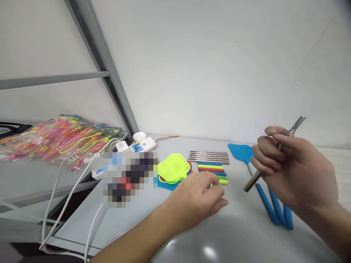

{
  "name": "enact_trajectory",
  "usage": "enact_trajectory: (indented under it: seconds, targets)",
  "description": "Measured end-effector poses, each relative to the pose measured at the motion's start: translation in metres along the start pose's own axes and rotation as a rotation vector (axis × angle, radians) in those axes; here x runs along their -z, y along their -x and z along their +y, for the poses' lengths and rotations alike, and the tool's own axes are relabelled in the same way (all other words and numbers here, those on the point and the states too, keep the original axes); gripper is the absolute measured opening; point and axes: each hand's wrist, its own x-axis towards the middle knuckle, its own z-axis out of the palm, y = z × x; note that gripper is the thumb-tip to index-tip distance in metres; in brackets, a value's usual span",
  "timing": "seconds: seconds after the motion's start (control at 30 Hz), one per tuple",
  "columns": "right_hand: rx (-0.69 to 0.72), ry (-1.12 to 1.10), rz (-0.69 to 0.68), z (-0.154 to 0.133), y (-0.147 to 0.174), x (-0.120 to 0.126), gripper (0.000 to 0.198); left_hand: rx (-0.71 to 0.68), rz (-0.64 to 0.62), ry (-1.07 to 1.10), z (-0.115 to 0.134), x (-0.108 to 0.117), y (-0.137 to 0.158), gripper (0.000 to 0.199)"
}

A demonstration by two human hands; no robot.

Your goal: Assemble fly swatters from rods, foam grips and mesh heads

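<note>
- Mostly closed, my right hand (296,164) grips a shiny silver metal rod (254,179) above the counter (241,237); my fingers cover its middle, and its upper end looks doubled, so I cannot tell whether it is one piece.
- My left hand (201,193) is half curled, fingers bent close together; a sliver of yellow shows at the fingertips, but I cannot tell whether I hold anything.
- Beyond that hand lies a row of slim blue, yellow, red and green handles (211,170), the nearest partly hidden by my fingers.
- Just behind them, thin silver metal rods (208,157) lie side by side.
- Left of these, a yellow-green perforated swatter head (174,168) covers most of the red and blue ones below.
- My right hand partly hides the blue swatters (267,204); three handles show.
- A blocky blur masks something dark on the left.
</note>
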Motion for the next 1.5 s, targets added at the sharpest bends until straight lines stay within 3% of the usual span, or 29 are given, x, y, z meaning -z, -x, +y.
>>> enact_trajectory:
  seconds: [0.1,0.23,0.5,0.9,1.2,1.5]
  targets:
    - [-0.042,-0.065,-0.007,0.004,0.007,-0.01,0.008,0.062,0.012,0.069,0.002,-0.008,-0.001,0.018]
    - [-0.021,-0.072,-0.078,0.01,0.008,-0.024,0.013,0.173,-0.065,0.126,-0.001,-0.017,-0.002,0.024]
    - [0.004,-0.052,-0.235,0.024,0.008,-0.039,0.033,0.192,-0.06,0.155,-0.009,-0.025,0.001,0.016]
    - [0.005,0.017,-0.306,0.029,0.004,-0.041,0.035,0.252,-0.09,0.213,-0.01,-0.022,-0.001,0.014]
    - [0.003,-0.011,-0.279,0.026,-0.003,-0.041,0.035,0.251,-0.075,0.26,-0.011,-0.022,-0.002,0.015]
    - [-0.019,0.093,-0.41,0.035,0.004,-0.035,0.034,0.255,-0.103,0.292,-0.009,-0.024,0.0,0.014]
